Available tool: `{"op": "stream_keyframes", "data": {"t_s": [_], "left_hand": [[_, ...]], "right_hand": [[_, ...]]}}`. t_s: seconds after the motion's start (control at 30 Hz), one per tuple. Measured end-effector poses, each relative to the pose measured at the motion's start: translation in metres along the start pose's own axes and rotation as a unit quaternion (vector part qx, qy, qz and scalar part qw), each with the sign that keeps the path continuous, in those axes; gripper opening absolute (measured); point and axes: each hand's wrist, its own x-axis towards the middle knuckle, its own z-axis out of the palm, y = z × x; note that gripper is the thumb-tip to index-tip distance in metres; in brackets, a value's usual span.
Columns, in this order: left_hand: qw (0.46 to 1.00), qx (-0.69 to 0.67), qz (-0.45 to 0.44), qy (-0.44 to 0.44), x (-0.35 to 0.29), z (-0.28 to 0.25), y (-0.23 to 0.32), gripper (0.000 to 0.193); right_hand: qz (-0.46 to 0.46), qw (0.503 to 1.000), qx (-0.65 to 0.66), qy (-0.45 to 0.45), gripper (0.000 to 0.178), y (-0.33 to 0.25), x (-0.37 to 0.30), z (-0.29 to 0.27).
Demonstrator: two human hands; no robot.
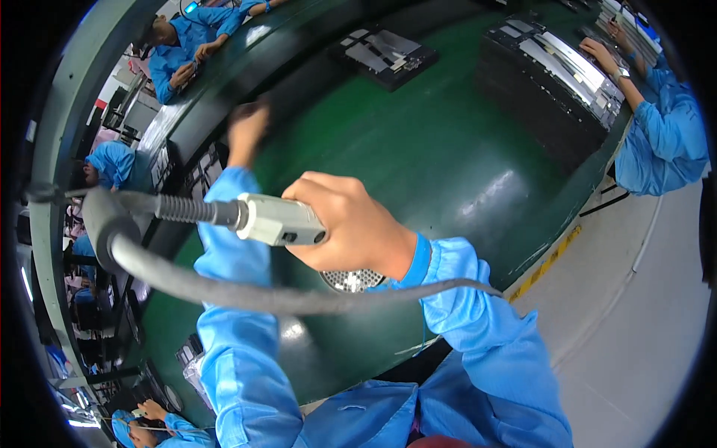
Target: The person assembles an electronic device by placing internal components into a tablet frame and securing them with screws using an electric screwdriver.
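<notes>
My right hand (355,224) is wrapped round a pale grey corded hand tool (280,222) with a small dark switch and a ribbed cable sleeve at its left end. It is held up over the green table (441,142); its exact kind I cannot tell. Farther off and to the left, my left hand (249,131) reaches toward the dark line beside the table. Motion smears its fingers, and a dark patch at their tips is too blurred to name. Below my right hand a round perforated metal piece (351,281) is partly covered.
A thick grey cable (246,296) loops across both forearms. Dark trays with silvery parts (385,56) stand at the back, with a tall black stack (545,97) at the right. Co-workers in blue sit left and right (665,134). A green-grey post (56,149) rises at the left.
</notes>
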Motion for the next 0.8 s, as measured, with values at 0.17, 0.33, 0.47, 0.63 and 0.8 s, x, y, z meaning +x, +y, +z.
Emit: {"op": "stream_keyframes", "data": {"t_s": [0.17,0.33,0.47,0.63,0.8], "left_hand": [[0.978,-0.183,-0.024,-0.093,-0.007,0.117,0.062,0.077],[0.968,-0.243,-0.047,-0.045,0.075,0.185,0.082,0.061],[0.951,-0.299,-0.079,-0.012,0.132,0.227,0.089,0.049],[0.870,-0.488,-0.069,-0.015,0.077,0.258,0.136,0.033],[0.898,-0.439,-0.003,-0.005,-0.001,0.083,0.118,0.027]], "right_hand": [[0.025,0.988,-0.131,0.083,0.042,0.000,0.001,-0.031],[0.028,0.972,-0.196,0.124,0.046,-0.007,0.010,-0.055],[0.027,0.975,-0.189,0.115,0.045,-0.006,0.009,-0.053],[0.059,0.975,-0.184,0.112,0.043,0.011,0.002,-0.057],[0.039,0.975,-0.138,0.170,0.040,0.010,0.003,-0.045]]}}
